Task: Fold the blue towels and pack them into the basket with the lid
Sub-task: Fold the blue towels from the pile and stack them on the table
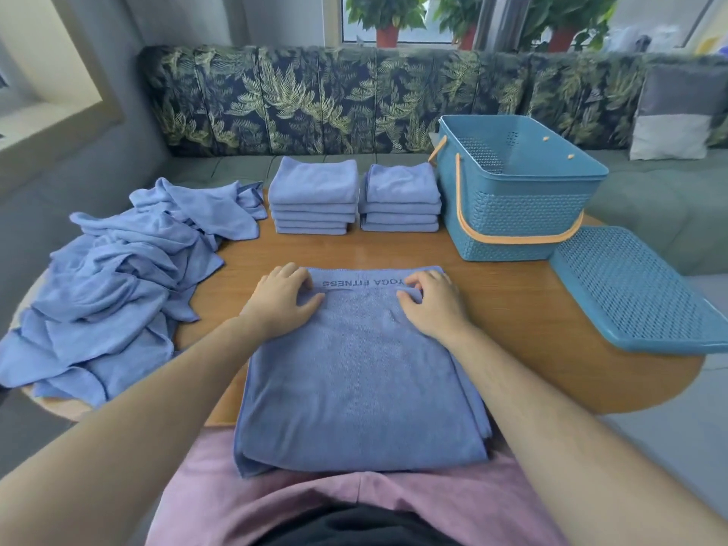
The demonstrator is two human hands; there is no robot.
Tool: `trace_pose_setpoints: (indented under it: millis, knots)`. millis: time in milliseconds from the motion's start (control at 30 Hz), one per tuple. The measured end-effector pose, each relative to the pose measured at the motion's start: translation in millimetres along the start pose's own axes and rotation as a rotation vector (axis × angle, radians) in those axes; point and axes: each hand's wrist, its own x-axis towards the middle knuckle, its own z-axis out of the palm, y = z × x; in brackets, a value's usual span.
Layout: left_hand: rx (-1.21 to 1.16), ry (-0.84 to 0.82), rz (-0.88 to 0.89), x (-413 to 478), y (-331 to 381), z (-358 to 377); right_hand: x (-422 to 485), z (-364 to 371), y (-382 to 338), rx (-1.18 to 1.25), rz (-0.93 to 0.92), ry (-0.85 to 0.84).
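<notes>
Towel (354, 380): partly folded, long axis running away from the person.
Left hand (281, 299): curled fingers pinch its far edge.
Right hand (429, 301): likewise, equally near.

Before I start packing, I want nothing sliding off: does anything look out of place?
Yes. The basket lid overhangs the wooden table's right edge, and the heap of unfolded towels spills over its left edge.
</notes>
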Motion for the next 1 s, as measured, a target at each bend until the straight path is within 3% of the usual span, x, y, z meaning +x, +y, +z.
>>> trace_pose_setpoints:
  millis: [267,533,667,1000]
  knots:
    - [-0.29,0.064,0.083,-6.7,-29.0,-6.1,-0.9,-1.6,5.0,0.266,-0.036,0.098]
    - [-0.33,0.022,-0.02,-4.8,-33.8,-11.5,9.6,-22.0,32.1,0.228,0.055,-0.074]
    - [-0.293,0.038,-0.007,-7.7,-31.8,-11.5,3.3,-18.7,42.5,0.256,-0.01,0.035]
    - [-0.221,0.225,-0.003,-7.0,-26.1,-5.5,-1.9,-20.2,40.7,0.289,0.139,0.225]
